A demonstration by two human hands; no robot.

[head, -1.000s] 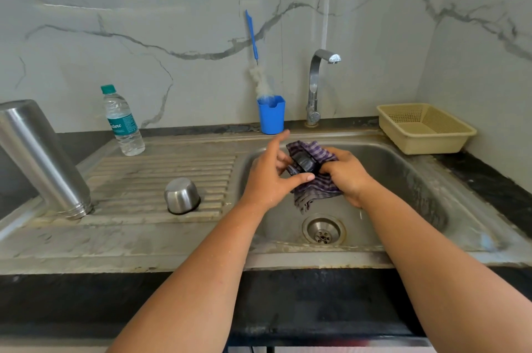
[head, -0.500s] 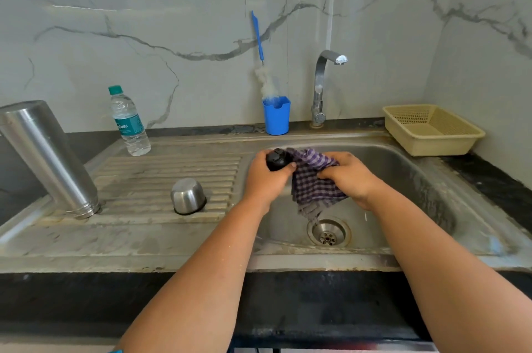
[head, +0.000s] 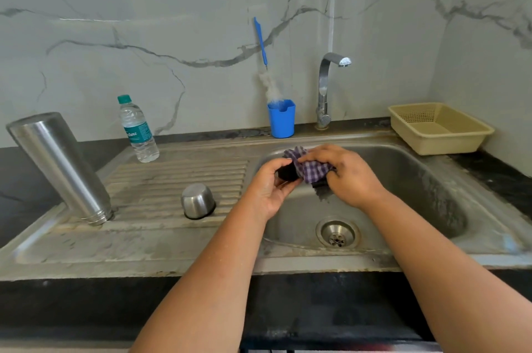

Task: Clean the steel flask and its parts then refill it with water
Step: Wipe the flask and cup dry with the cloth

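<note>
Over the sink basin point(head: 417, 180), my left hand point(head: 269, 188) grips a small black flask stopper point(head: 286, 172). My right hand point(head: 349, 174) holds a purple checked cloth point(head: 312, 170) pressed against the stopper. The steel flask body point(head: 62, 168) stands upside down and tilted at the left of the draining board point(head: 178, 180). The steel cup lid point(head: 198, 200) sits upside down on the board's ridges. A plastic water bottle point(head: 137, 129) stands at the board's back.
A tap point(head: 326, 88) rises behind the basin, its spout turned right, with no water running. A blue holder point(head: 281, 119) with a bottle brush point(head: 263, 53) stands left of it. A beige plastic basket point(head: 439, 128) sits on the back right counter. The drain point(head: 337, 233) is open.
My left hand has turned the stopper while my right hand has wrapped the cloth over it. Both hands have stayed above the basin; the camera has shifted a little.
</note>
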